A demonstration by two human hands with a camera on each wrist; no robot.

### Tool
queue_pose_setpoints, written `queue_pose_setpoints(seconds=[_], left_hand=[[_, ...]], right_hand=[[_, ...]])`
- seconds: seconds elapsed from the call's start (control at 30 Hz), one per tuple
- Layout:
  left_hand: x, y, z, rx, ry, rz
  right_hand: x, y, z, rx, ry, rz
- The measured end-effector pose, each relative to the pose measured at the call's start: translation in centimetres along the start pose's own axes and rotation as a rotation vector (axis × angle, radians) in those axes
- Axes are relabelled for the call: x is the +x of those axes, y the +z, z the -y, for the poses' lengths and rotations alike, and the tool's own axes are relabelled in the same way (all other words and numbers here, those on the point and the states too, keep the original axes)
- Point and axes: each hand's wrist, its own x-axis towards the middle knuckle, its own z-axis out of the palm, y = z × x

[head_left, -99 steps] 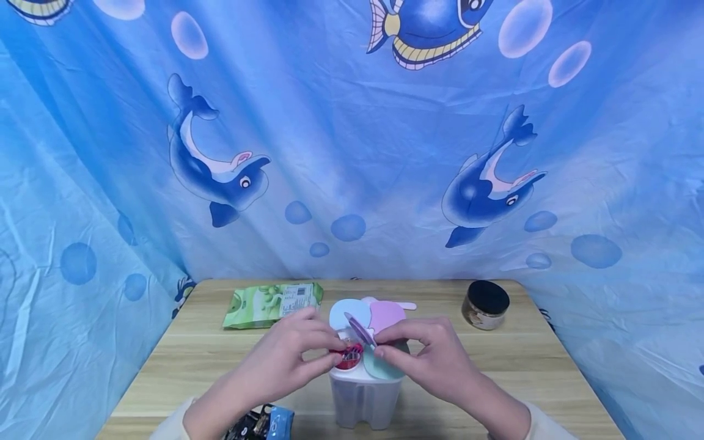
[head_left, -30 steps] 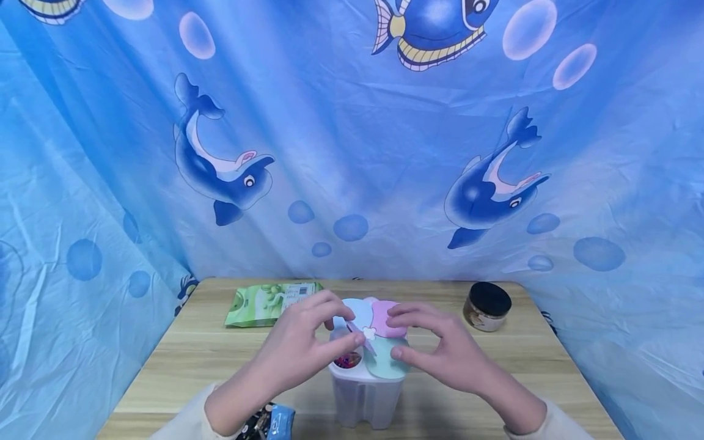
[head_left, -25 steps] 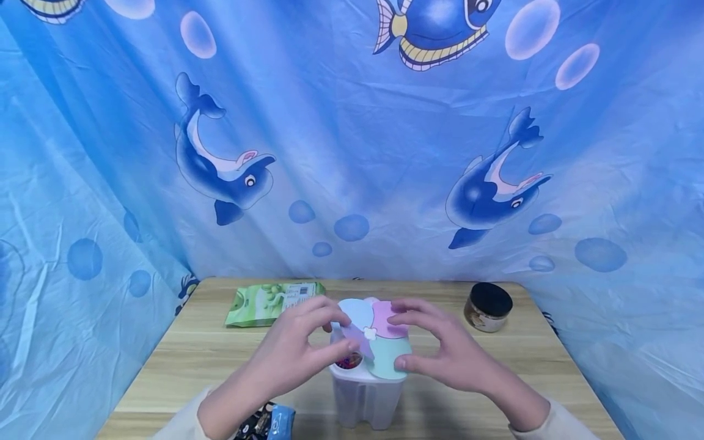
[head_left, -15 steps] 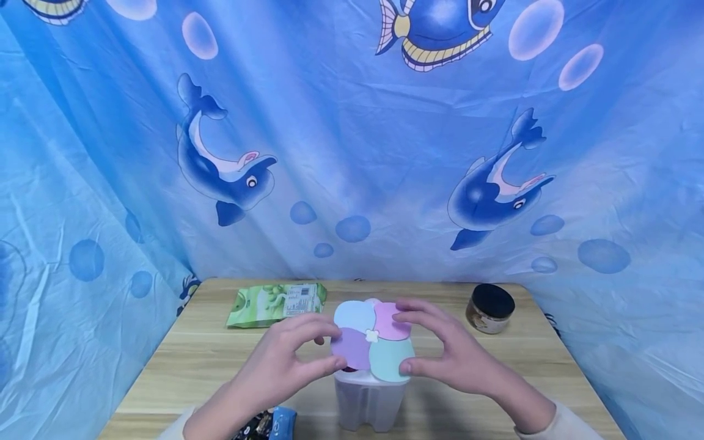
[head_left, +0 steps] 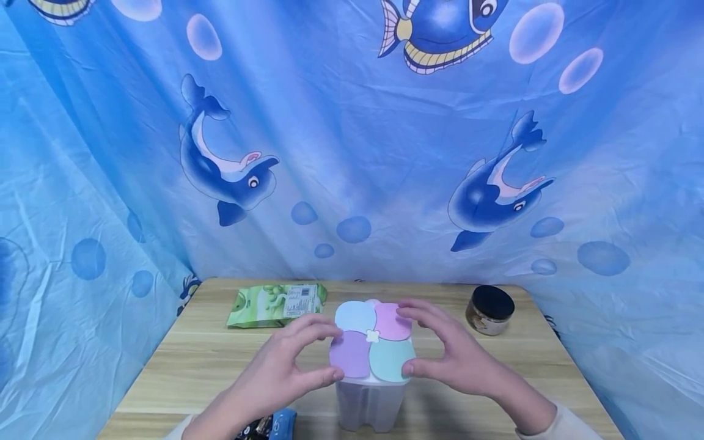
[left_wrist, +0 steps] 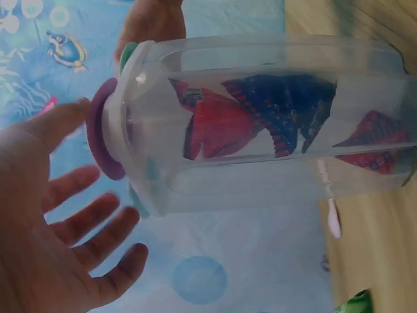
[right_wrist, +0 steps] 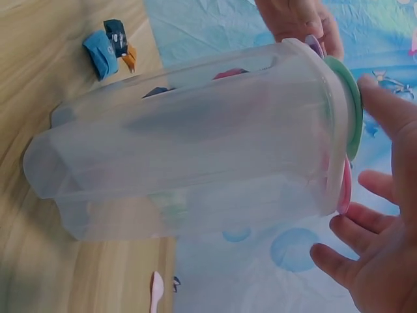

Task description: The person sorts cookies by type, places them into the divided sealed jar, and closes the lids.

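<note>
A clear plastic storage container (head_left: 370, 406) stands upright on the table, topped by purple (head_left: 350, 354), light blue (head_left: 354, 315), pink (head_left: 393, 321) and green (head_left: 392, 360) flap lids, all lying down. Red (left_wrist: 225, 124) and dark blue (left_wrist: 287, 107) wrapped packets show through its wall in the left wrist view. My left hand (head_left: 283, 360) touches the purple lid's outer edge with thumb and fingertips, the other fingers spread. On the opposite side, my right hand (head_left: 456, 354) has its thumb at the green lid's edge and fingers over the pink lid, loosely bent.
A green bag (head_left: 275, 304) lies at the back left. At the back right stands a jar (head_left: 489, 310) with a black lid. Blue and dark packets (head_left: 283, 423) lie near the front left edge. A pink spoon (right_wrist: 156, 290) lies behind the container. A blue sea-print curtain (head_left: 352, 153) surrounds the table.
The purple lid, earlier raised and pinched first by my right hand and then my left, has swung down over its compartment, covering the packets. My right hand has shifted to the container's right side.
</note>
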Motion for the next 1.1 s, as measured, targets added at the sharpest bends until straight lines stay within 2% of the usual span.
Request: queue_pose_setpoints(seconds=[0.1,0.2,0.3,0.47,0.6,0.83,0.97,1.1], left_hand=[[0.2,0.3,0.9,-0.094,-0.1,0.057],[0.5,0.8,2.2,-0.228,-0.143,0.117],[0.9,1.3,3.5,-0.346,-0.128,0.17],[1.3,1.8,4.6,-0.447,-0.089,0.199],[1.5,2.0,4.9,-0.538,-0.111,0.205],[1.3,2.3,4.5,-0.746,-0.217,0.252],[1.3,2.5,4.0,-0.801,-0.26,0.267],[1.3,2.7,3.5,-0.807,-0.293,0.25]], right_hand=[[-0.2,0.0,-0.6,0.088,-0.004,0.037],[-0.4,0.1,-1.1,0.17,0.009,0.077],[-0.4,0.3,-1.4,0.196,0.021,0.094],[-0.3,0.6,-1.6,0.211,0.027,0.107],[-0.1,0.7,-1.5,0.254,0.068,0.114],[0.0,0.6,-1.3,0.324,0.116,0.117],[-0.2,0.6,-1.3,0.347,0.1,0.113],[-0.3,0.6,-1.4,0.333,0.082,0.111]])
